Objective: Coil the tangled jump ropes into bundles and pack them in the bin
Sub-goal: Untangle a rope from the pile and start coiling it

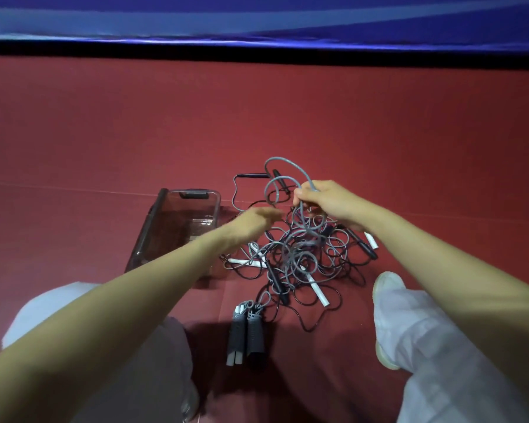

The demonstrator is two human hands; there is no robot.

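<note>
Grasping a thick grey rope loop (287,160), your right hand (324,204) is clenched; just left, your left hand (254,222) hovers released.

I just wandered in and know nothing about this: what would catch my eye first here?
First, the tangle of jump ropes heaped in the middle of the red floor. The right hand grips a grey rope loop lifted above the pile, while the left hand, blurred, reaches in beside it. A clear bin stands just left of the heap.
</note>
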